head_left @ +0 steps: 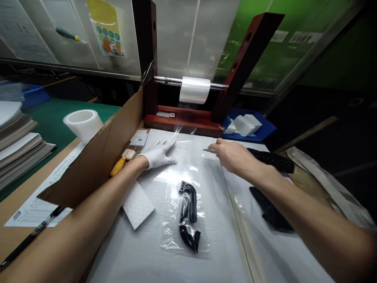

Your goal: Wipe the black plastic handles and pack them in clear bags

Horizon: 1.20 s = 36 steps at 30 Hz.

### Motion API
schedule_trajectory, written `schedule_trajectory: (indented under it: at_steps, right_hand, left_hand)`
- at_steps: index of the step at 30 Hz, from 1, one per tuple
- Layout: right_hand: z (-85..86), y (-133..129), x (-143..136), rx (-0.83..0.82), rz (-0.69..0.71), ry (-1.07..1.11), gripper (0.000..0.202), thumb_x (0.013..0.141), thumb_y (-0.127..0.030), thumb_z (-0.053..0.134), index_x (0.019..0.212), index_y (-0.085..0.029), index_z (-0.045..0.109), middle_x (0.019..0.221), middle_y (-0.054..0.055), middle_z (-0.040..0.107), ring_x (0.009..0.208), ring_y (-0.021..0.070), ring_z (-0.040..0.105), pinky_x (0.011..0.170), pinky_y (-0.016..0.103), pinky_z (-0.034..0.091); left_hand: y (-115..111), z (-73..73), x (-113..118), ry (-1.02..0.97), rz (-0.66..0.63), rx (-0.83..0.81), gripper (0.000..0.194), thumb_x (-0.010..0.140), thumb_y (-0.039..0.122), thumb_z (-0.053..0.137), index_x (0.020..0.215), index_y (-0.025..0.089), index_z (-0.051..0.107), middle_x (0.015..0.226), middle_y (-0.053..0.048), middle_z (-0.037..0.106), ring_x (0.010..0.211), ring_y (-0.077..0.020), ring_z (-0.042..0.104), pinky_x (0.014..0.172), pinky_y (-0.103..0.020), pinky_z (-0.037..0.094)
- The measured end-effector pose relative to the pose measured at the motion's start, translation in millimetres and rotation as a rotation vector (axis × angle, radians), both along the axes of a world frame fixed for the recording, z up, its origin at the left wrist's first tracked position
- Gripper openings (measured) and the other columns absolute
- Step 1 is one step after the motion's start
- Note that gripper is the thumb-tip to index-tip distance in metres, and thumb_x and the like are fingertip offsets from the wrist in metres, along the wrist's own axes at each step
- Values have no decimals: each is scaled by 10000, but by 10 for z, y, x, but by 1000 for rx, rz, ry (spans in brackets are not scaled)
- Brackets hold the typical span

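Note:
My left hand (158, 154), in a white glove, lies spread on the clear film at the left of the white work surface (132, 255). Bare, my right hand (232, 155) is closed round a thin blade-like tool (209, 150) at the right edge of the film. Between and below the hands, a black curved part (188, 216) lies inside a clear plastic bag (171, 239). From a roll of clear film (194, 90) on a metal rod, film reaches down toward the surface.
A red frame (188, 120) holds the rod. Cardboard (103, 149) stands upright at left, beside a yellow-handled tool (118, 166) and a white foam pad (138, 204). Black parts (271, 210) lie at right; a blue bin (266, 129) sits behind.

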State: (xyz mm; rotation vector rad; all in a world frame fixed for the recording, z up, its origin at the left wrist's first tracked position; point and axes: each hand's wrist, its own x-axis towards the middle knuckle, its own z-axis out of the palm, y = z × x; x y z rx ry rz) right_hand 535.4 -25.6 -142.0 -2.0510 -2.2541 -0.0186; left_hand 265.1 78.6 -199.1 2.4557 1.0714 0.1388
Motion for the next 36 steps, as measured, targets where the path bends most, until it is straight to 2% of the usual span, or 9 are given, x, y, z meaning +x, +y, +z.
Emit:
schedule_trajectory:
  at_steps: [3, 8, 14, 18, 22, 26, 30, 34, 36]
  right_hand:
    - [-250, 12, -202, 34, -62, 90, 238, 928, -147, 560, 1104, -177, 717, 1160, 129, 659, 941, 263, 655, 812, 421, 506]
    - [-592, -31, -527, 161, -10, 316, 105, 912, -249, 632, 871, -169, 686, 1315, 150, 601, 1354, 351, 430, 1078, 548, 373]
    - [-607, -368, -555, 235, 46, 662, 136, 979, -313, 539, 891, -220, 583, 1150, 85, 670, 1132, 253, 611, 986, 455, 476]
    - [-581, -612, -626, 256, 14, 901, 200, 1066, -382, 352, 1128, -228, 463, 1154, 97, 685, 1033, 181, 686, 902, 348, 558]
    - [-528, -1036, -730, 252, 64, 972, 342, 1051, -336, 420, 1379, -259, 363, 1191, 81, 663, 1155, 180, 638, 1008, 370, 527]
    - [-555, -1494, -778, 195, 193, 884, 207, 969, -208, 514, 1115, -293, 635, 1104, 51, 660, 1051, 212, 652, 883, 378, 576]
    - [-631, -1779, -782, 175, 261, 776, 273, 901, -99, 493, 932, -282, 693, 997, 38, 689, 946, 225, 662, 759, 387, 587]
    - [-607, -1765, -814, 237, 154, 705, 250, 893, -99, 497, 868, -248, 696, 924, 44, 709, 914, 243, 666, 790, 431, 578]
    - [-603, -1636, -862, 285, 54, 682, 271, 936, -124, 453, 985, -224, 701, 1017, 74, 721, 1006, 254, 665, 874, 459, 567]
  left_hand:
    - [-37, 6, 8, 6, -17, -7, 983, 813, 739, 565, 1590, 213, 273, 1644, -183, 261, 1530, -418, 105, 1200, -570, 177]
    - [-52, -4, 13, -4, -55, -10, 1000, 762, 738, 624, 1558, 194, 358, 1638, -125, 306, 1532, -385, 126, 1222, -498, 170]
    - [-133, 103, 31, -126, -60, -117, 904, 770, 624, 701, 1520, 200, 428, 1607, -110, 371, 1476, -349, 330, 1202, -449, 281]
    - [-496, 271, 21, -233, -98, -245, 611, 949, 592, 489, 1370, 168, 613, 1387, -87, 642, 1180, -261, 663, 995, -336, 526]
    - [-1053, 317, -69, -317, -120, -230, 510, 1014, 498, 421, 1284, 151, 680, 1234, -74, 737, 1096, -232, 705, 949, -328, 560]
    - [-1556, 266, -198, -319, -233, -81, 351, 1016, 262, 429, 1204, 251, 724, 1206, -39, 739, 1084, -197, 687, 978, -330, 524]
    - [-1934, 313, -365, -241, -301, 57, 296, 1002, 236, 468, 995, 246, 763, 1012, -53, 751, 925, -207, 693, 832, -320, 528]
    - [-2107, 387, -373, -147, -127, 171, 518, 1031, 409, 415, 636, 192, 671, 579, -38, 642, 523, -186, 601, 555, -313, 465]
    - [-2106, 357, -247, -145, -26, 210, 563, 1059, 426, 310, 722, 186, 693, 629, -50, 669, 561, -192, 624, 570, -319, 491]
